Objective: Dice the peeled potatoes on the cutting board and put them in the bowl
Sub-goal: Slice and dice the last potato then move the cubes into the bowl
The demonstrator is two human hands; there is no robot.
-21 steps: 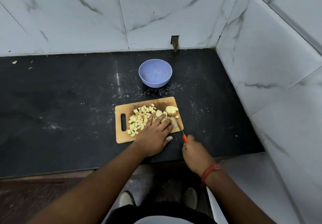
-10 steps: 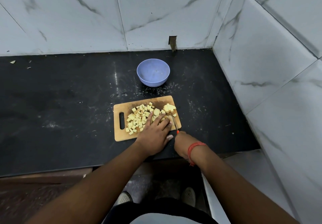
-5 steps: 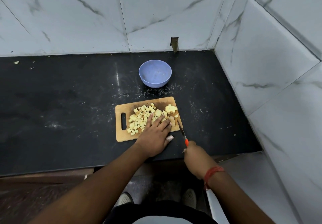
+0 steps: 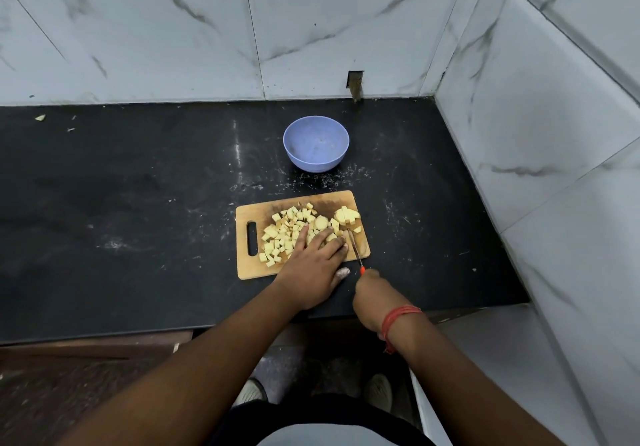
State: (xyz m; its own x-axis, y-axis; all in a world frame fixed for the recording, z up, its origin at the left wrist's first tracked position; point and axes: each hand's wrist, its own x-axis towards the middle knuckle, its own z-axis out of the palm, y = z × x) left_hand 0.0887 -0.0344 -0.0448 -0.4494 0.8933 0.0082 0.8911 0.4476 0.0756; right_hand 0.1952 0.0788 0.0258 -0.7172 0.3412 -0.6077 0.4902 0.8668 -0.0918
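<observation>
Countertop (image 4: 121, 203): was a black slab with pale scuffs, running to marble-tiled walls at 12 and 3 o'clock.
Cutting board (image 4: 249, 265): lay near the counter's front edge, wooden, its handle slot at the 9 o'clock end.
Bowl (image 4: 316, 143): stood at 12 o'clock from the board, blue, well apart from it; no potato showed inside.
Left hand (image 4: 311, 272): lay flat across the board's 6 o'clock edge, fingers (image 4: 302, 237) spread and extended, pressing down on potato near the board's middle and closed around nothing; the thumb rested off the board on the counter.
Right hand (image 4: 375, 298): sat at 5 o'clock from the board, off its edge, curled tight around the knife's handle.
Diced potatoes (image 4: 277, 241): were heaped from the board's centre toward 9 o'clock, some under and just beyond the left fingertips.
Uncut potato pieces (image 4: 346, 216): sat at the board's 2 o'clock corner, beyond the fingertips and near the knife tip.
Knife (image 4: 355, 251): had an orange handle, its thin blade running toward 12 o'clock just beside the left index finger.
</observation>
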